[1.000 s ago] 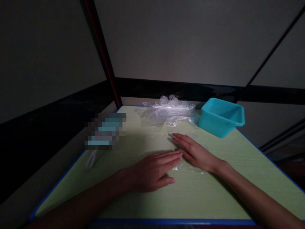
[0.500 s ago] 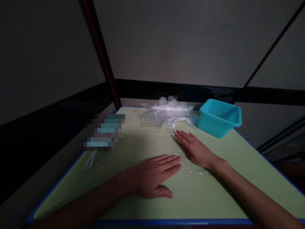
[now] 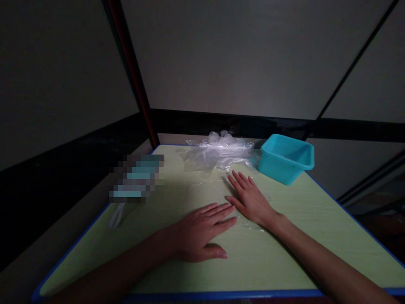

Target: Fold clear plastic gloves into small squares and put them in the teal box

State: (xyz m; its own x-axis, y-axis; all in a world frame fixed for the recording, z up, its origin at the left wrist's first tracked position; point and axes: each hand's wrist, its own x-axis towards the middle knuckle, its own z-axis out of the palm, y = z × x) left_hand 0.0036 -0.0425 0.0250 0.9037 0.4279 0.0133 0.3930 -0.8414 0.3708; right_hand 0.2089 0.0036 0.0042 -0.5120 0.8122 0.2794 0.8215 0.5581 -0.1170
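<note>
Hands (image 3: 202, 238) (image 3: 252, 203), two, palms down by one clear film (image 3: 215, 192)

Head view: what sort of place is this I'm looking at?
Probably a dim corner of a room, perhaps in a home, though I can't be sure. The small blue-edged table sits where two dark-banded walls meet, with a turquoise bin on it.

Slim bare forearms (image 3: 319, 256), lower left and lower right of frame; slender-fingered, bare left hand (image 3: 202, 234) and right hand (image 3: 253, 202).
</note>
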